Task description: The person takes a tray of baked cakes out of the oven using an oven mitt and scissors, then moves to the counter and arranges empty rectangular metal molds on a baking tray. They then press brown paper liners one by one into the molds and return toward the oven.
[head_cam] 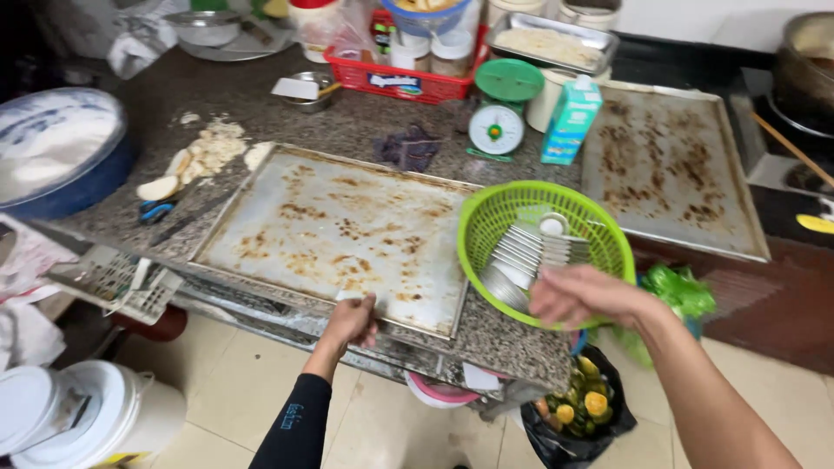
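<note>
Hands: two are seen, both bare; the left hand [352, 320] comes from a black sleeve, the right hand [578, 295] from a bare forearm.
Left grip: the fingers are curled over the near edge of the large, flat rectangular metal baking tray with brown burnt stains [339, 234], and a small white scrap is pinched against it.
Right grip: the fingers are closed on the near rim of the round lime-green plastic slotted basket [486, 217]; exactly how much of the rim is enclosed cannot be told.
Trays: two stained metal trays are counted; the held one lies on the speckled grey stone counter [347, 122], its near edge at the counter's front, and a second similar stained tray [665, 165] lies well apart at the right.
Basket contents: a row of small shiny metal moulds [526, 252] is stacked overlapping inside; more than ten, an exact count cannot be made.
Basket place: it is set just beside the held tray's right corner, overhanging the counter edge.
Scale: one green dial kitchen scale with a round pan [497, 122] stands behind the basket.
Carton: one upright teal-and-white carton [571, 120] is just beside the scale.
Crate: one red plastic basket of jars [400, 78] is at the back.
Dough scraps: a pale lumpy heap [204, 152] lies left of the held tray.
</note>
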